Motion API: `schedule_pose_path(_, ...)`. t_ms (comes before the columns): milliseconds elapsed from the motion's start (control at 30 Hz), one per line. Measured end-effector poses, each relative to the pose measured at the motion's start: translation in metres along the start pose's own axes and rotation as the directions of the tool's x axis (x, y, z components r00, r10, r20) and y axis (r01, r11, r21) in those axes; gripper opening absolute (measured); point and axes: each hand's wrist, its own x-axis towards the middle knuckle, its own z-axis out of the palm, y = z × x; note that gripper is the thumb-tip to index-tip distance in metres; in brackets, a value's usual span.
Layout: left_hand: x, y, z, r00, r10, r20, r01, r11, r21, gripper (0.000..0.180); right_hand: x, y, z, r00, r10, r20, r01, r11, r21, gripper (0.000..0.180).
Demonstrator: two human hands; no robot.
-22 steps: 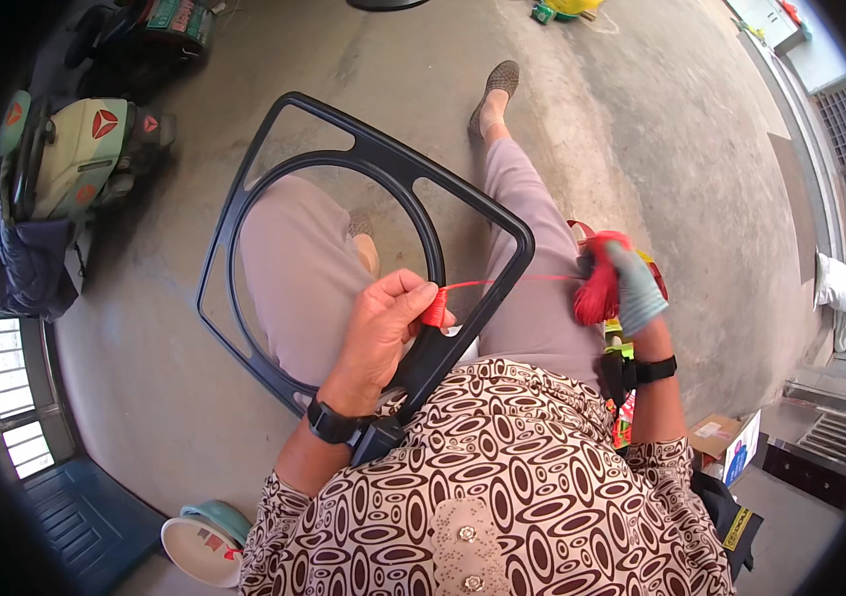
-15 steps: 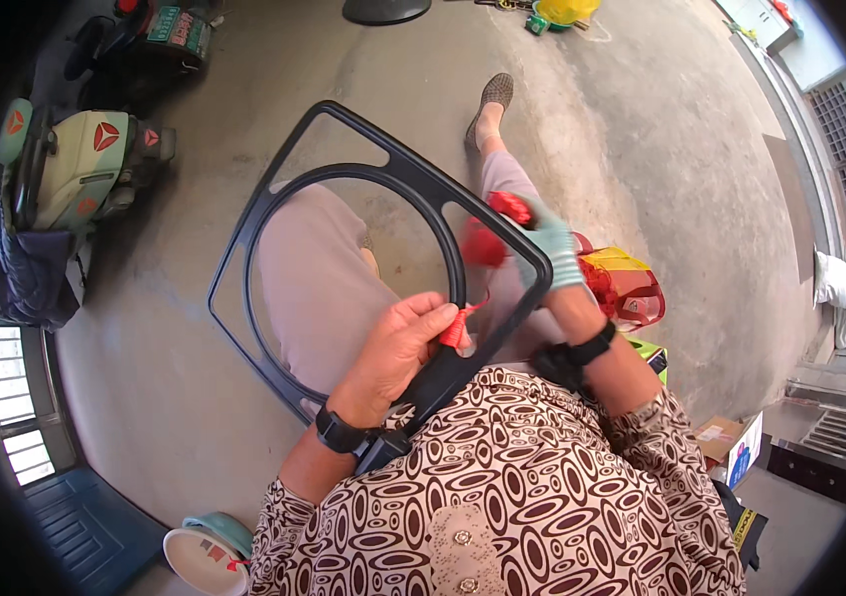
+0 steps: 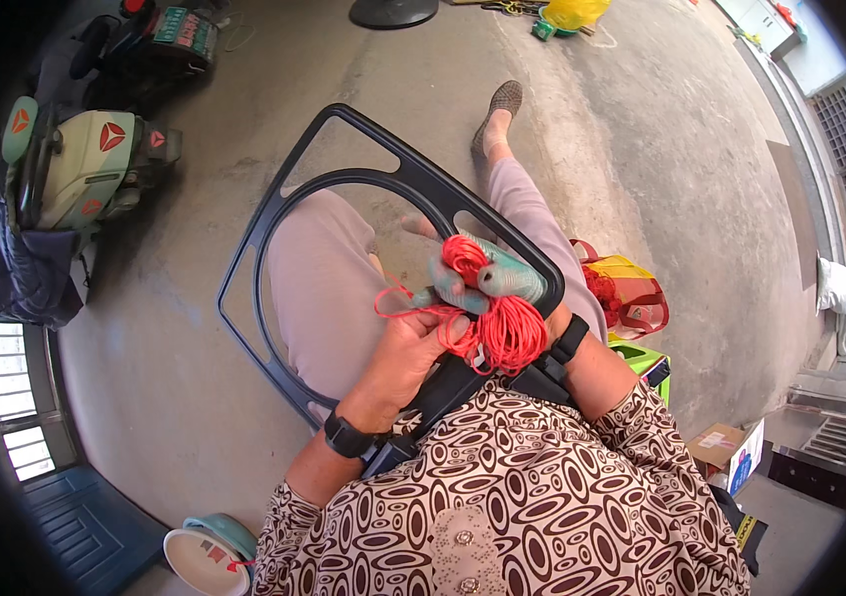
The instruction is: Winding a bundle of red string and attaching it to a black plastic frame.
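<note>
A black frame (image 3: 432, 171) with a large round opening lies tilted across my lap. My left hand (image 3: 395, 356), bare, pinches red cord against the near right part of its ring. In a grey-green glove, my right hand (image 3: 514, 275) grips a looped bundle of red cord (image 3: 512, 336) over the frame's right corner. One part of the bundle sticks up between the gloved fingers, and the larger part hangs below them. A loose loop of cord rises beside my left fingers. The cord on the ring is mostly hidden behind my hands and the bundle.
Beside my right leg stands a red and yellow bag (image 3: 632, 295) with more red cord, and a green box (image 3: 646, 363) sits nearer. An open carton (image 3: 719, 444) lies at the lower right. Scooters (image 3: 90, 164) stand left, and basins (image 3: 207, 556) lie lower left.
My gloved right hand has come left and nearer with the red bundle, from beyond the frame's right edge to beside my left hand. My left hand keeps its pinch near the ring.
</note>
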Motion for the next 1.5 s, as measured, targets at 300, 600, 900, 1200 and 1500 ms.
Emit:
schedule_pose_path(300,-0.004,0.017,0.005,0.995,0.090,0.041,-0.093,0.992,0.085,0.023,-0.018,0.004,-0.050,0.970,0.007,-0.243,-0.024,0.997,-0.070,0.039)
schedule_pose_path(600,-0.006,0.021,0.000,0.998,0.005,-0.064,0.000,0.997,0.073,0.019,-0.087,-0.033,-0.062,0.811,-0.390,-0.437,0.486,0.865,0.130,0.039)
schedule_pose_path(900,-0.008,0.030,0.006,0.995,-0.005,-0.100,0.006,1.000,0.005,0.016,-0.168,-0.044,-0.061,0.934,-0.357,0.024,0.357,0.934,-0.002,0.041)
schedule_pose_path(1200,-0.004,0.028,0.002,0.996,-0.036,-0.086,0.035,0.999,-0.022,0.013,-0.108,-0.042,-0.074,0.682,-0.554,-0.478,-0.220,0.467,-0.856,0.039)
schedule_pose_path(1500,-0.003,0.019,0.014,0.979,-0.184,0.086,0.191,0.977,-0.093,0.025,0.015,0.008,-0.028,0.882,-0.245,-0.402,0.164,0.960,-0.227,0.020)
